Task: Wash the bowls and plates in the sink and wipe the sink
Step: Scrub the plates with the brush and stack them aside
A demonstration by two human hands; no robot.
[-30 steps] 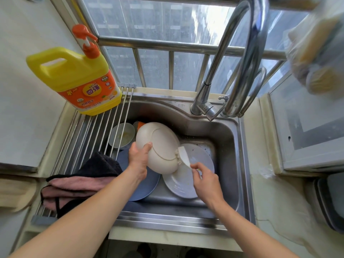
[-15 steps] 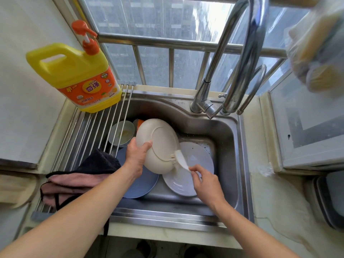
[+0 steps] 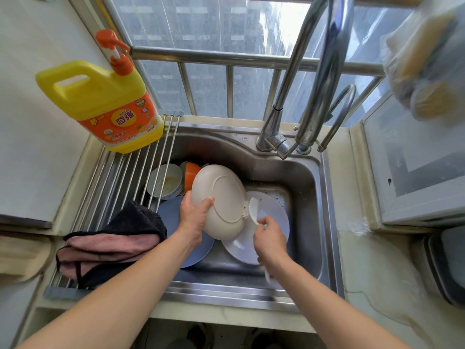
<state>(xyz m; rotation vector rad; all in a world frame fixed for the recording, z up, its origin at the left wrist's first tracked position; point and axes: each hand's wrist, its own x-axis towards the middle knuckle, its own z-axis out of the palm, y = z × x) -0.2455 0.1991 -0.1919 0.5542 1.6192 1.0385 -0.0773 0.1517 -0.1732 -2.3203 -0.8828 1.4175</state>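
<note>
A steel sink (image 3: 312, 222) sits under a barred window. Over the sink's middle my right hand (image 3: 270, 239) is clamped on a brush (image 3: 253, 210), bristles touching the bowl (image 3: 221, 201). My left hand (image 3: 193, 215) curls round the bowl's rim, bottom facing me. It looks light, stiff, probably slippery; the rim seems the best hold. Plates (image 3: 273, 212) lie beneath it.
</note>
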